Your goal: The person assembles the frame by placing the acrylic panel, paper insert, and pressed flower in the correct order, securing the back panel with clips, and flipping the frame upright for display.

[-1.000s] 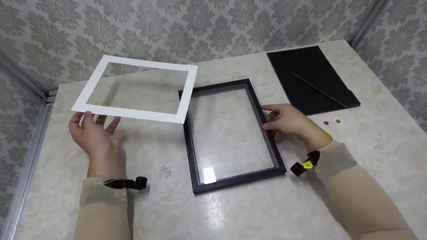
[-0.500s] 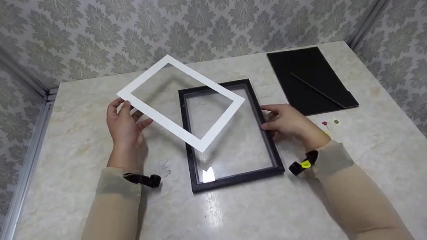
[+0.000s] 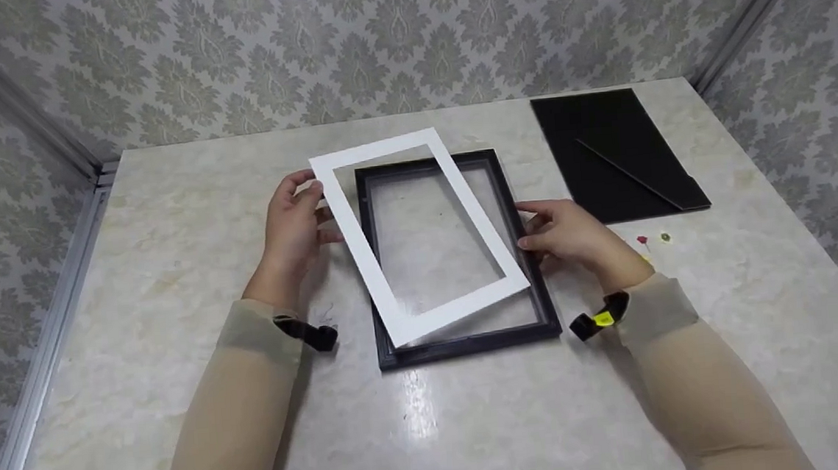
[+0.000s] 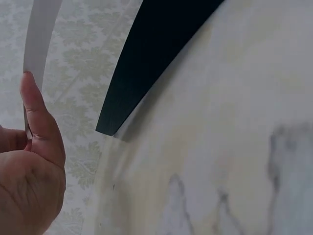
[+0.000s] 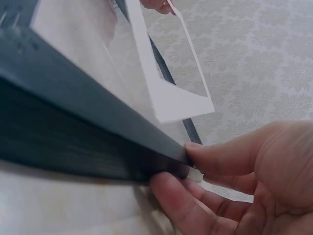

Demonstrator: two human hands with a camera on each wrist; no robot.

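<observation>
My left hand (image 3: 291, 218) pinches a white picture mat (image 3: 348, 218) at its upper left edge, thumb on top. The mat is held tilted above a black picture frame (image 3: 470, 340), turned slightly against it. Clear glass seems to fill the frame, through which the tabletop shows. My right hand (image 3: 566, 233) grips the frame's right side; in the right wrist view its thumb lies on the upper edge of the frame (image 5: 88, 112) and fingers curl against the side and underneath. The left wrist view shows the thumb against the mat (image 4: 41, 39).
At the back right lies a black backing board (image 3: 596, 127) with a thin raised strip across it. Small dried flowers, a red one (image 3: 642, 239) and a green one (image 3: 665, 237) among them, lie beside my right wrist. A patterned wall (image 3: 405, 29) stands behind the table.
My left hand has brought the mat rightward and turned it clockwise, from the frame's upper left to over the frame. My right hand keeps its place on the frame.
</observation>
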